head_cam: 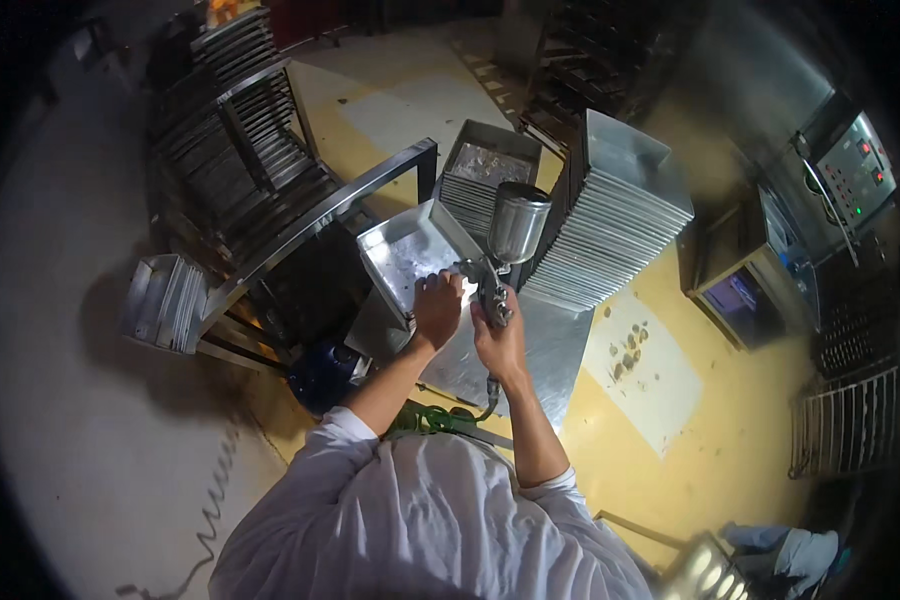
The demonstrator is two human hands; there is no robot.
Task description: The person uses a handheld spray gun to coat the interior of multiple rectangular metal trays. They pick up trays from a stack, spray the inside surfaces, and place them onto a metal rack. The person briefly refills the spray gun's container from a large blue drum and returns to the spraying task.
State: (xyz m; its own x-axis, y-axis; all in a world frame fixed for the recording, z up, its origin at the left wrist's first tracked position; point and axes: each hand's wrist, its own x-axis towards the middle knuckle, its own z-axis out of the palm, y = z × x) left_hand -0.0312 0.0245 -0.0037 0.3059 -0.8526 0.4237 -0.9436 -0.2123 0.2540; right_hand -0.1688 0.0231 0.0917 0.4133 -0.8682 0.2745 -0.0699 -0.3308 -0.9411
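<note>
My right hand [501, 337] grips a metal spray gun [489, 289] by its handle. A shiny round cup [520, 225] stands on top of the gun, and a hose runs down from the handle. My left hand [439, 311] has its fingers curled over the near right edge of a rectangular metal baking pan [401, 259], just left of the gun; the thumb is hidden. That pan is tilted, and its bare inside has shiny marks. Both hands are over a sheet-metal tabletop [547, 345].
A tall leaning stack of metal pans [607, 232] rises on the right. Another pan stack [487, 161] stands behind. Several pans [165, 300] sit left, by a metal frame [330, 210]. A green coiled hose [427, 418] lies before me. A person [795, 555] is at lower right.
</note>
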